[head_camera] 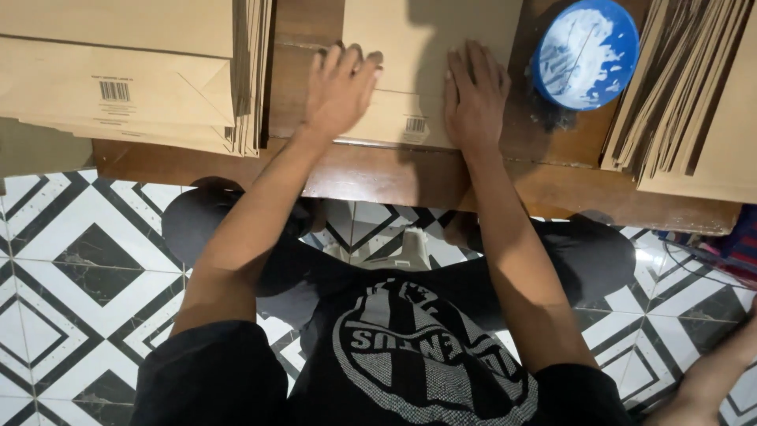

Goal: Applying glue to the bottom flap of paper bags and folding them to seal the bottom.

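A flat brown paper bag (410, 55) lies on the low wooden table (378, 177) in front of me. My left hand (339, 87) presses flat on the bag's left edge, fingers spread. My right hand (473, 95) rests flat on its right side, fingers together and extended. Both palms face down on the folded bottom flap of the bag, near a small printed barcode. Neither hand grips anything.
A stack of flat brown bags (134, 71) lies at the table's left, another fanned stack (694, 95) at the right. A round blue lid smeared with white paste (585, 54) sits by my right hand. Black-and-white tiled floor (71, 260) lies below. Another person's arm (717, 371) shows at lower right.
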